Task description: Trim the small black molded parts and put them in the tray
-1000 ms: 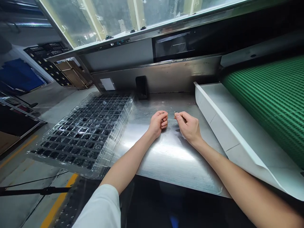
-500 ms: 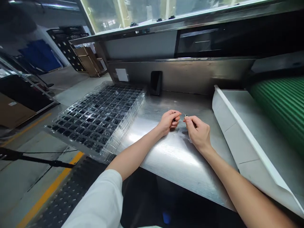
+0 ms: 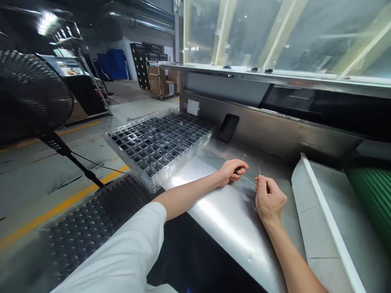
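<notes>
My left hand point(image 3: 232, 172) is closed above the steel tabletop point(image 3: 210, 211), fingers curled round a small dark piece point(image 3: 237, 170) that mostly hides in the palm. Facing it, my right hand point(image 3: 270, 199) pinches a thin pointed metal piece point(image 3: 259, 170) between thumb and fingers, its tip pointing up. The kind of either piece is too small to tell. A gap separates the two hands. Left of them lies a clear plastic tray point(image 3: 166, 173) with rows of pockets holding small black parts.
Against the back wall leans a black phone point(image 3: 228, 127). On the right, a white raised guard point(image 3: 319, 215) borders a green ribbed belt point(image 3: 371, 191). A black fan point(image 3: 30, 93) stands at the far left. A lit panel point(image 3: 244, 36) rises behind the bench.
The view has swung left, bringing the fan in. My hands have moved apart, and the pointed piece in my right hand now stands clear of my left fingers.
</notes>
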Demonstrator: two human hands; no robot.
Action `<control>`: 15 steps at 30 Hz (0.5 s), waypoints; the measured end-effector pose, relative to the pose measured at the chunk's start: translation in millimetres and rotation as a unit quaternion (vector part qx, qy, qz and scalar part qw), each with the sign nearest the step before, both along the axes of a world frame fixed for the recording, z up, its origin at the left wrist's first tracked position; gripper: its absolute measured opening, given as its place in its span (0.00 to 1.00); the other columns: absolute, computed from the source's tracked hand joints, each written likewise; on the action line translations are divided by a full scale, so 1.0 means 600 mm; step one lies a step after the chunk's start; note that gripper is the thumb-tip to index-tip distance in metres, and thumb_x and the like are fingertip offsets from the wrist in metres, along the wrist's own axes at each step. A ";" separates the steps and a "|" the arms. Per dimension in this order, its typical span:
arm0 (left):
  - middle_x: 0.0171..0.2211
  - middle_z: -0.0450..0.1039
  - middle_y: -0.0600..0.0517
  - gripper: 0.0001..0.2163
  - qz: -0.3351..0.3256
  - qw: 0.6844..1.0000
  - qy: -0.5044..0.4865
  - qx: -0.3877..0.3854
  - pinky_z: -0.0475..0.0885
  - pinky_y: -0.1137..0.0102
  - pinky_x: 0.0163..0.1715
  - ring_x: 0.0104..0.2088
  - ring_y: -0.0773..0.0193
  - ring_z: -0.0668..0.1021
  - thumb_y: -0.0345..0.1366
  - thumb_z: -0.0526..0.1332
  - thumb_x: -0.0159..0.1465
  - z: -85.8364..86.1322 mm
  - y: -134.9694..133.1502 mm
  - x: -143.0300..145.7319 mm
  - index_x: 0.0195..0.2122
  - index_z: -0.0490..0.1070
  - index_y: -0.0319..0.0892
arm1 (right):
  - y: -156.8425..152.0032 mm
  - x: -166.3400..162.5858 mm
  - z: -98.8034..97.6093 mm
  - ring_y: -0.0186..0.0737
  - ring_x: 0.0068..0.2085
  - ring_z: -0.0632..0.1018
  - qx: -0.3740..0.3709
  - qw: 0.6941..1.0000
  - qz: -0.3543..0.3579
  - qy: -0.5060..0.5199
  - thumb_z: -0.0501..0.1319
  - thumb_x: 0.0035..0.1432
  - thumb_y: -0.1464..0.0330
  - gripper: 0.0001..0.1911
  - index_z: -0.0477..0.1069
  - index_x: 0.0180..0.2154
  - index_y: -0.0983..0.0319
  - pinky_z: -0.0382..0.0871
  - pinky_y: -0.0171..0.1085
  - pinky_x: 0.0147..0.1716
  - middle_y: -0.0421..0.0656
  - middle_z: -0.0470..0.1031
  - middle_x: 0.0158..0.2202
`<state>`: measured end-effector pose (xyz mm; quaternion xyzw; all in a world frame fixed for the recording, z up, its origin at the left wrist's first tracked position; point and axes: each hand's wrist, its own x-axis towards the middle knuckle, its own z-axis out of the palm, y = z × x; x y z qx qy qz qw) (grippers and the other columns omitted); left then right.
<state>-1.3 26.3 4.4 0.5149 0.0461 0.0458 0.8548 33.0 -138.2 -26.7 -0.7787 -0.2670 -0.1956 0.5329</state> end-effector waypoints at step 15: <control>0.17 0.52 0.56 0.34 0.046 0.997 -0.054 0.020 0.50 0.69 0.21 0.20 0.72 0.57 0.65 0.63 0.64 0.002 -0.072 -0.347 0.17 0.53 0.44 | 0.016 -0.006 0.002 0.53 0.26 0.73 0.003 0.997 -0.007 -0.071 0.51 0.68 0.42 0.31 0.78 0.29 0.56 0.64 0.51 0.29 0.54 0.71 0.22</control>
